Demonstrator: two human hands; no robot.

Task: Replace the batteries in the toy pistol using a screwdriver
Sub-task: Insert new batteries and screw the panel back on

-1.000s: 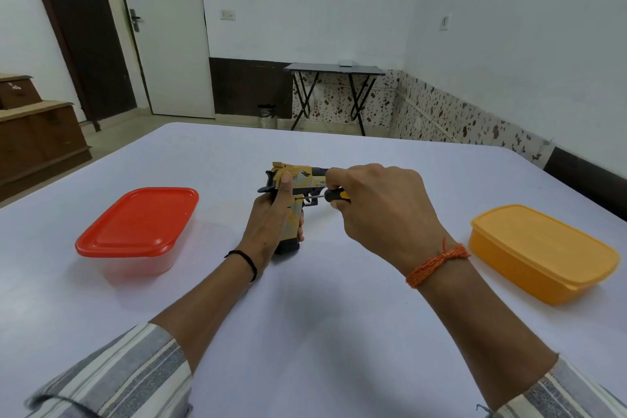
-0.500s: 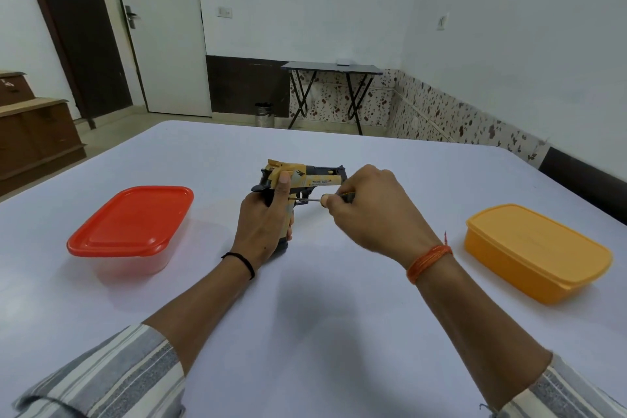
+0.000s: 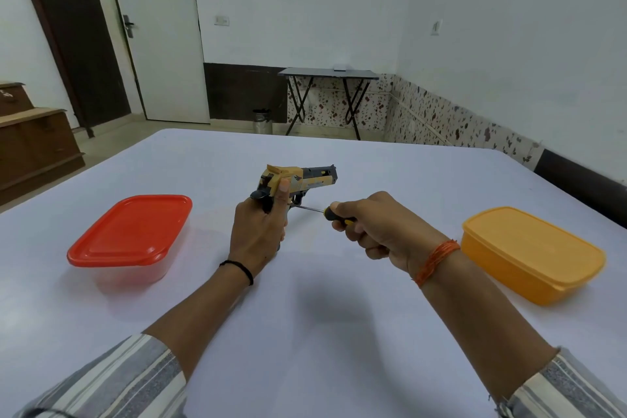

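Nearest me, the right hand (image 3: pixel 376 224) gripped the screwdriver (image 3: pixel 325 212), its shaft lying level and pointing left at the toy pistol (image 3: pixel 300 180). The left hand (image 3: pixel 259 231) clasped the pistol's grip, holding it upright on the table (image 3: pixel 305 332), barrel pointing right.

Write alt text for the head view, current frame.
Left hand grips a toy pistol upright on a white table while the right hand holds a screwdriver to its grip. Lidded red container left, orange one right.
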